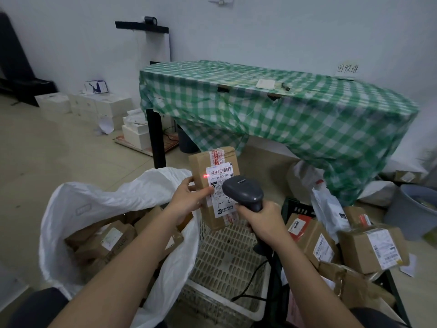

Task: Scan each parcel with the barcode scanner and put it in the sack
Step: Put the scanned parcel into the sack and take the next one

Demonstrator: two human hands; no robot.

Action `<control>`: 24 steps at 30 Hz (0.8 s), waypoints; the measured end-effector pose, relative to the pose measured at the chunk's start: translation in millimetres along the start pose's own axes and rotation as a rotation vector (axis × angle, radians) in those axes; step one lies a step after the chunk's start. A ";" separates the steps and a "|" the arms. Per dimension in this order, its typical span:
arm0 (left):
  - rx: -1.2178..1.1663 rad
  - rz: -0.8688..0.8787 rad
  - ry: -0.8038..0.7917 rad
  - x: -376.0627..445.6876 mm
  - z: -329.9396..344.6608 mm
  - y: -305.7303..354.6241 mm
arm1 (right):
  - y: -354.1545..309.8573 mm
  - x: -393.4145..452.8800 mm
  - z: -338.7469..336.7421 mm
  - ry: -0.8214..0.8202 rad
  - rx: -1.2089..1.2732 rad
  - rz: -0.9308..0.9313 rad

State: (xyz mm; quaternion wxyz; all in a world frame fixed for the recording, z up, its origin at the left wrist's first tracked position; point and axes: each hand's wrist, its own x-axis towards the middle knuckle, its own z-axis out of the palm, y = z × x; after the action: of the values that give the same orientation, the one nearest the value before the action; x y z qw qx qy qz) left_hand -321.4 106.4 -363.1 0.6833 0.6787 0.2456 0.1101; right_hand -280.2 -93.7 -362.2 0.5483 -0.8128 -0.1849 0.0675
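My left hand (189,197) grips a brown cardboard parcel (208,162) by its left edge and holds it upright above a white plastic crate (224,261). A white shipping label faces me, with a red scanner dot at the barcode's left end. My right hand (262,221) holds the grey barcode scanner (243,190) by its handle, head pointed at the label from close range. The white sack (94,204) stands open at lower left, with several brown parcels inside.
More cardboard parcels (371,247) and a white poly bag (328,209) are piled at right. A table under a green checked cloth (283,110) stands behind. A grey bucket (411,209) is at far right. White boxes (94,105) line the wall at left.
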 end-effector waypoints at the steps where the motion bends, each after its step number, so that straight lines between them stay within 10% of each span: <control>1: 0.003 0.002 0.002 0.5 -0.4 -0.2 | -0.5 0.2 0.5 -0.003 -0.005 0.000; 15: 0.005 0.069 0.021 -13.7 -19.5 -2.1 | -8.4 -1.0 1.1 0.012 0.147 0.044; 24: 0.060 0.201 0.319 -44.0 -116.3 0.3 | -10.0 12.8 54.0 0.057 0.182 0.111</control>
State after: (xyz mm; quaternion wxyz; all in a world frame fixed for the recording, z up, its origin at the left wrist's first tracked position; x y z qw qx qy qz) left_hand -415.4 186.6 -349.8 0.6009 0.6937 0.2850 0.2765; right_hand -287.5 -38.8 -372.9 0.6203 -0.7702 -0.1170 0.0911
